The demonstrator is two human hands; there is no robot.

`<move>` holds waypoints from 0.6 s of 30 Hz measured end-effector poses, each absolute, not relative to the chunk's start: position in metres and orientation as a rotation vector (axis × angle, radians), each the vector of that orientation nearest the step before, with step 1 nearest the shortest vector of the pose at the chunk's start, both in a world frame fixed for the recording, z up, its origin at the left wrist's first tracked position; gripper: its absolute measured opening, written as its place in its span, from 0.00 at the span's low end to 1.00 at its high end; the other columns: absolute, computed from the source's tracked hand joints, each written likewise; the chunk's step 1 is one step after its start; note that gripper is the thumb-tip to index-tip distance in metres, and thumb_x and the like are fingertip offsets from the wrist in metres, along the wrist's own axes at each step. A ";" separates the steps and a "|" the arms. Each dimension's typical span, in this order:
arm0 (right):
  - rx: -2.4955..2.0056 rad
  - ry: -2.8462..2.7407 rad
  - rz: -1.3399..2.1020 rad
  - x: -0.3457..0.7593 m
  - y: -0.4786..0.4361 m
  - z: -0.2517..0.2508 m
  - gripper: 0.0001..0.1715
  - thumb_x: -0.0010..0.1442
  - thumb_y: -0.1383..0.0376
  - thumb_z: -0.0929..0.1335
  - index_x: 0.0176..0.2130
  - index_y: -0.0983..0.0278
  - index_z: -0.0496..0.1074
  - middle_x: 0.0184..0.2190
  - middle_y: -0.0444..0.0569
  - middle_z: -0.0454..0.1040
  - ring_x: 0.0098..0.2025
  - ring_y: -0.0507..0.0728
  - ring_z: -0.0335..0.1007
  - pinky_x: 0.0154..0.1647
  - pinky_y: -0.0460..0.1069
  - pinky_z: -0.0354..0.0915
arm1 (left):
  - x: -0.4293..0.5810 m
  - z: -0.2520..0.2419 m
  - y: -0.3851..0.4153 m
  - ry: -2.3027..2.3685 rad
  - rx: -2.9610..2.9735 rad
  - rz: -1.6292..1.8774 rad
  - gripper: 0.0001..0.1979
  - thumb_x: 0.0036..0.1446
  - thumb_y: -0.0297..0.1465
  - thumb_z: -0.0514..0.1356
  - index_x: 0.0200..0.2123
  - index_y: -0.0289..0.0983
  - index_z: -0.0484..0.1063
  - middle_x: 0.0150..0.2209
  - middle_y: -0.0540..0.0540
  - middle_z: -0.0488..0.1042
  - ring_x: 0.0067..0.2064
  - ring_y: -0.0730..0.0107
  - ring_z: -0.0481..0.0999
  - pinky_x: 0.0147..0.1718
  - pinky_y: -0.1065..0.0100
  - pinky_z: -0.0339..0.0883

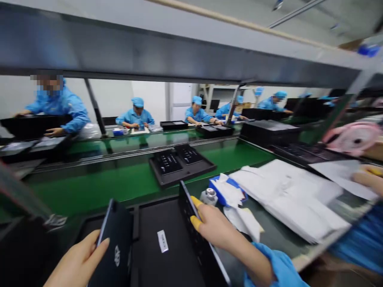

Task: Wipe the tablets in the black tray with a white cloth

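Observation:
My left hand (78, 259) grips a dark flat panel (115, 243) that stands on its edge at the lower left. My right hand (217, 228), with yellow finger cots on two fingers, holds a second black panel (196, 235), tilted upright at its side. Between the two panels lies a black tray (166, 247) bearing a small white label (162, 241). A blue sleeve covers my right forearm.
A green conveyor belt (119, 179) carries a black tray (181, 164) with two dark parts. White cloths (287, 199), a blue-and-white wipe (228, 190) and a small bottle (208, 195) lie to the right. Several workers in blue sit across the line. Another person's hand (368, 179) is at right.

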State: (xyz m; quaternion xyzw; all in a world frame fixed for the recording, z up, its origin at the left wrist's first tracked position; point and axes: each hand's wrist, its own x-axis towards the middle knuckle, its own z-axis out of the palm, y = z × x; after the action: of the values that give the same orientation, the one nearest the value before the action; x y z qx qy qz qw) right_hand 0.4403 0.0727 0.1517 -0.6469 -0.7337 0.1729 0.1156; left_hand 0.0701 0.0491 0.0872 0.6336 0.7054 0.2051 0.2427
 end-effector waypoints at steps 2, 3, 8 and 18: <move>-1.851 -2.100 0.520 0.438 0.075 0.148 0.13 0.62 0.66 0.62 0.41 0.66 0.74 0.42 0.55 0.78 0.38 0.59 0.73 0.35 0.49 0.60 | 0.070 0.111 0.041 1.891 1.651 0.550 0.31 0.57 0.59 0.42 0.43 0.42 0.67 0.25 0.52 0.68 0.31 0.61 0.71 0.32 0.63 0.64; -1.833 -2.080 0.519 0.435 0.075 0.150 0.12 0.62 0.66 0.62 0.38 0.66 0.74 0.42 0.54 0.78 0.36 0.58 0.72 0.33 0.49 0.58 | 0.073 0.124 0.040 1.915 1.642 0.562 0.30 0.56 0.59 0.41 0.42 0.42 0.66 0.24 0.52 0.66 0.31 0.61 0.69 0.32 0.63 0.62; -1.764 -2.090 0.455 0.406 0.085 0.174 0.17 0.62 0.66 0.63 0.49 0.65 0.74 0.37 0.51 0.78 0.33 0.58 0.71 0.33 0.49 0.57 | 0.089 0.174 0.063 2.149 1.818 0.428 0.20 0.59 0.50 0.38 0.30 0.43 0.58 0.23 0.51 0.64 0.29 0.62 0.68 0.32 0.62 0.56; -1.806 -2.207 0.364 0.346 0.126 0.158 0.36 0.64 0.61 0.62 0.67 0.71 0.57 0.37 0.56 0.79 0.41 0.64 0.76 0.38 0.51 0.61 | 0.122 0.159 0.108 2.199 1.888 0.385 0.13 0.66 0.38 0.47 0.36 0.38 0.66 0.28 0.50 0.68 0.30 0.67 0.68 0.34 0.62 0.60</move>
State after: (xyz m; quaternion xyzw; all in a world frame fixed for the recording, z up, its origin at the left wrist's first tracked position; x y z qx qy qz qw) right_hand 0.3461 0.1264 0.1585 -0.6226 -0.7609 0.1255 0.1332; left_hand 0.1224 0.1077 0.1591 0.6419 0.7477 0.1309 0.1086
